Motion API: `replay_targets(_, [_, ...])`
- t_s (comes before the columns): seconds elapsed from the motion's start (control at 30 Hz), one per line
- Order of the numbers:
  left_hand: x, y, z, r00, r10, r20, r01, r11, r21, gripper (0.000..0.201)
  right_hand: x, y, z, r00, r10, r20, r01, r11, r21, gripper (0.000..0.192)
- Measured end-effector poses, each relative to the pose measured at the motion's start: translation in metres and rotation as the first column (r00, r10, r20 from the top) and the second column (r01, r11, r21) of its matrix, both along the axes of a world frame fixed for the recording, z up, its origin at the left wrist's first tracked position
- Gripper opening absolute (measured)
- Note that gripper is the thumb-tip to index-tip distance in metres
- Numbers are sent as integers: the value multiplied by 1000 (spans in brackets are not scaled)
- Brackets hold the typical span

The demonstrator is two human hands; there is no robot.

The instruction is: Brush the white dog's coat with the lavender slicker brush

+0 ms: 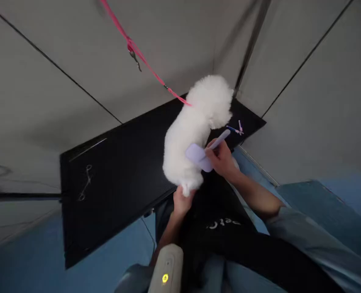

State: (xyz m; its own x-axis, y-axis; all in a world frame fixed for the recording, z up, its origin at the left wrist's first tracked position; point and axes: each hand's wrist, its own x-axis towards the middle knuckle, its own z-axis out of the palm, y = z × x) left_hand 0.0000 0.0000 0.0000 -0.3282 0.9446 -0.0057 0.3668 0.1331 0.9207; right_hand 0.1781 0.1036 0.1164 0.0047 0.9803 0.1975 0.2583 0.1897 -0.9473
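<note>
While I watch from above, black table (116, 171) spans centre | white dog (195, 130) stands at its 2 o'clock edge, soft, fidgety, support rear | lilac brush (200, 156) light, stiff; right hand (221, 159) clamped on handle | left hand (182, 201) closed around hind leg

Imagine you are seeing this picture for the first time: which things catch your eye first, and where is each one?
A fluffy white dog stands at the near edge of a black table, in the middle of the view. A pink leash runs from its neck up to the top left. The right hand holds a lilac brush against its coat, and the left hand grips its rear end.
</note>
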Motion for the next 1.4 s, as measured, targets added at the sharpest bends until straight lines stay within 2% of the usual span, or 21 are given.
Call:
replay_targets(0.07, [-1,-1,-1,999,-15,35,14,999,32,33,-8,-13,-3,927,366,86,-362,930,-63,22])
replay_targets(0.13, [-1,-2,-1,998,-26,61,22,998,54,31,-12,-18,-5,868,485,107,-477,874,-90,21])
replay_targets(0.17, [-1,-3,0,997,-29,68,25,998,59,31,-11,-17,-6,890,445,101,-439,895,-82,20])
replay_targets(0.27, [0,-4,3,995,-25,94,18,997,74,30,-7,-9,-5,990,143,7,-143,990,3,19])
replay_targets(0.3, [0,-4,3,994,-18,108,8,996,88,30,-5,-8,-4,987,157,-17,-157,987,16,20])
replay_targets(0.4, [-2,-6,2,992,-7,127,-8,993,116,30,-5,-11,-5,898,440,-27,-440,898,-14,25])
replay_targets(0.43, [-3,-7,1,991,-2,131,-14,993,121,31,-5,-13,-5,898,438,-42,-439,898,-20,26])
replay_targets(0.5, [-5,-8,-2,991,0,137,-17,992,127,35,-7,-14,-8,967,233,-103,-235,972,-5,28])
replay_targets(0.57, [-7,-11,-5,993,-16,116,-1,988,152,42,-8,-14,-10,980,112,-164,-113,994,1,29])
replay_targets(0.67, [-11,-14,-7,999,-32,18,28,980,195,53,-12,-13,-14,920,346,-183,-360,932,-50,32])
replay_targets(0.7, [-12,-15,-7,1000,-20,-13,23,979,203,56,-14,-12,-16,912,357,-201,-375,925,-64,32])
replay_targets(0.8, [-16,-17,-6,998,14,-58,-1,974,228,59,-19,-12,-20,954,115,-276,-136,989,-56,32])
replay_targets(0.83, [-18,-17,-6,998,8,-67,9,970,242,60,-21,-13,-21,953,97,-288,-118,992,-55,31])
replay_targets(0.93, [-22,-17,-5,994,-56,-97,80,960,269,63,-27,-17,-25,912,300,-280,-341,934,-108,31])
replay_targets(0.97, [-23,-18,-5,992,-66,-105,92,960,266,63,-28,-18,-26,907,308,-289,-353,928,-120,31])
replay_targets(1.07, [-25,-18,-3,991,-67,-113,91,971,221,61,-29,-19,-27,940,77,-331,-106,992,-69,29])
replay_targets(1.1, [-26,-18,-3,991,-70,-114,92,974,207,61,-30,-19,-27,939,63,-338,-84,995,-50,28])
replay_targets(1.2, [-28,-18,-1,987,-104,-123,126,974,188,61,-31,-21,-27,910,273,-312,-309,948,-71,28])
replay_targets(1.23, [-28,-17,0,986,-110,-129,134,973,187,60,-31,-21,-27,906,284,-314,-324,942,-83,28])
replay_targets(1.33, [-30,-16,-1,979,-134,-157,162,970,183,56,-32,-19,-27,944,60,-325,-83,995,-58,28])
replay_targets(1.4, [-31,-17,-2,971,-154,-181,187,964,188,56,-34,-17,-27,947,111,-302,-130,991,-44,27])
